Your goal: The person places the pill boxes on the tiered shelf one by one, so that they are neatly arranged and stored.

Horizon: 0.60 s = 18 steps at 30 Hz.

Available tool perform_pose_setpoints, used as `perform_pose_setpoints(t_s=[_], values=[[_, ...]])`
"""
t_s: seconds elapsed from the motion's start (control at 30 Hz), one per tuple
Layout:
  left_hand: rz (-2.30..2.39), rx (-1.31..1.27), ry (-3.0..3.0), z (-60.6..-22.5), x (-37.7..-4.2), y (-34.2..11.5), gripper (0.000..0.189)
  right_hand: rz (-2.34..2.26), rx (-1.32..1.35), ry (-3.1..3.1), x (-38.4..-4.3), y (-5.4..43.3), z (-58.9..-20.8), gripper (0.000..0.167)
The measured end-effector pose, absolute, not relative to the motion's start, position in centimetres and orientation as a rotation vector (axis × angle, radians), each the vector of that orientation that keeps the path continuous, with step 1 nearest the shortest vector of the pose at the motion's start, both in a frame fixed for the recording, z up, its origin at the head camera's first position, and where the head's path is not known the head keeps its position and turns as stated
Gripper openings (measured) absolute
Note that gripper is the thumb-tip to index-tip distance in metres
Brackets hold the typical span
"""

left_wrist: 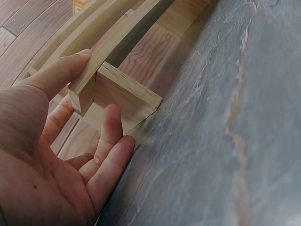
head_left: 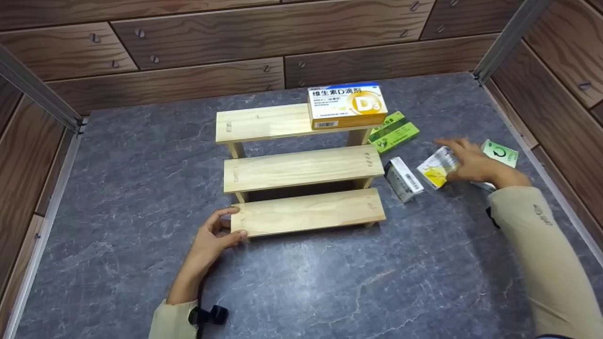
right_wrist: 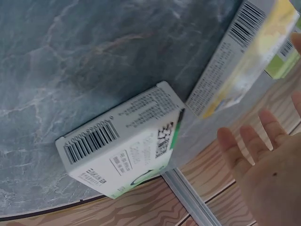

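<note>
A three-step wooden display rack [head_left: 306,214] stands on the dark marbled table. My left hand [head_left: 210,240] grips the left end of its lowest step, thumb at the front edge and index finger at the rear; in the left wrist view the other fingers [left_wrist: 112,123] hang off the wood. Over to the right, my right hand [head_left: 473,162] reaches above a white and yellow medicine box [head_left: 435,169], fingers spread and loosely bent. Whether it touches that box I cannot tell. Partly behind this hand lies a white and green box [right_wrist: 124,146].
On the top step's right end sits an orange and white vitamin D box [head_left: 346,106]. A green box [head_left: 395,132] lies beside the rack, and a white box with a barcode [head_left: 404,180] stands nearer. Wood-patterned walls [head_left: 212,42] and metal rails [head_left: 511,40] border the table.
</note>
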<state>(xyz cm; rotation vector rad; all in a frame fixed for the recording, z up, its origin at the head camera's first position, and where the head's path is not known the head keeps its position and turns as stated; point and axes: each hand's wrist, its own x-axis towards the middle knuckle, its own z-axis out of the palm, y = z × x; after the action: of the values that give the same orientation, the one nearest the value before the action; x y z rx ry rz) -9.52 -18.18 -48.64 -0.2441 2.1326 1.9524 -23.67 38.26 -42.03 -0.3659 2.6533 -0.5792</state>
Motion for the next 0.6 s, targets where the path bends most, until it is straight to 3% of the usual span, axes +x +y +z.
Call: perform_pose_setpoints(t_s=[0.6], values=[[1.932, -0.243, 2.169, -48.4, -9.5, -18.1, 0.055, -0.271, -0.324, 2.633, -23.7, 38.0, -43.4, 0.082]])
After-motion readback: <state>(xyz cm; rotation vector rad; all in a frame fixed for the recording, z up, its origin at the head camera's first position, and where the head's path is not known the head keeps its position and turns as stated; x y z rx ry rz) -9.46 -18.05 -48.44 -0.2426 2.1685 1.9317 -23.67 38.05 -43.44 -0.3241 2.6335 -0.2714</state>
